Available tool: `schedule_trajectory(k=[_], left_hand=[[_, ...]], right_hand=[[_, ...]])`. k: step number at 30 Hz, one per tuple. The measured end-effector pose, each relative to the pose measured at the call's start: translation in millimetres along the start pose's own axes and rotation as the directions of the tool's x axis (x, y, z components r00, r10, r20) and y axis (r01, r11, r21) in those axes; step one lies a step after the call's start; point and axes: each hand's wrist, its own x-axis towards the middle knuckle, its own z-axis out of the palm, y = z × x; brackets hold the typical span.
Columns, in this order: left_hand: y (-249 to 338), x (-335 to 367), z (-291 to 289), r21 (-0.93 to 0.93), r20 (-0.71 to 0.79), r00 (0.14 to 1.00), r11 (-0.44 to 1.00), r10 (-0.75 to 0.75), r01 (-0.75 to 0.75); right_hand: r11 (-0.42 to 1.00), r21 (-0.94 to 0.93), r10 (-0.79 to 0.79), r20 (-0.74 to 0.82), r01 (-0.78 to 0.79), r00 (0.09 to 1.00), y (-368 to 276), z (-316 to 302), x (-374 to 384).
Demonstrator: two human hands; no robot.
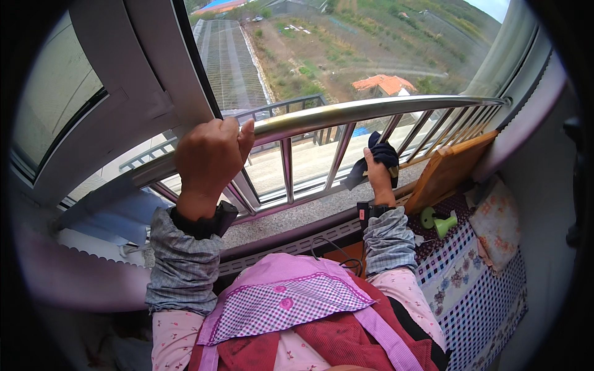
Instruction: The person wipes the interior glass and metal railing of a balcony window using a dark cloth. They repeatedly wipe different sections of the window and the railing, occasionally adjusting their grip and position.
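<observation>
A shiny metal railing point(322, 115) with several upright bars crosses in front of the window. My left hand point(213, 148) is closed round its top rail, left of the middle. Lower and to the right, my right hand point(378, 170) grips a dark cloth point(385, 154) beside the railing's bars. The cloth is bunched up, with part of it hanging down left of the hand. Whether it touches a bar, I cannot tell. Below the bars runs a speckled stone sill point(291, 224).
A wooden board point(448, 166) leans at the right end of the railing. Near it, a small green lamp-like object point(440, 224) lies on a patterned cloth point(473, 303) beside a floral bundle point(497, 222). At left hangs a grey-blue cloth point(114, 207) by the white window frame point(139, 68).
</observation>
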Motion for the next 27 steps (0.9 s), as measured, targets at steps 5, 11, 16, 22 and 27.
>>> schedule_trajectory(k=[5,11,16,22,27], left_hand=[[1.2,1.1,-1.5,-0.014,0.010,1.000,1.000,-0.018,0.018],[0.4,-0.3,0.3,0.003,0.038,0.999,1.000,-0.012,0.012],[-2.3,0.7,2.7,0.048,-0.016,0.999,0.998,0.032,-0.031],[-2.0,2.6,1.4,0.031,-0.040,0.998,0.999,0.043,-0.042],[0.8,1.1,-3.0,0.001,0.028,1.000,1.000,-0.001,0.001]], right_hand=[[0.936,-0.270,-0.271,-0.135,0.228,0.953,-39.9,-14.1,71.5],[0.927,-0.281,-0.311,-0.211,0.248,0.927,-8.7,2.4,69.5],[0.958,-0.257,-0.210,-0.330,0.127,0.920,65.0,47.7,17.6],[0.765,0.173,-0.552,-0.320,0.620,0.770,182.2,58.9,-41.9],[0.925,0.108,-0.355,-0.086,0.363,0.931,228.0,57.7,-49.8]])
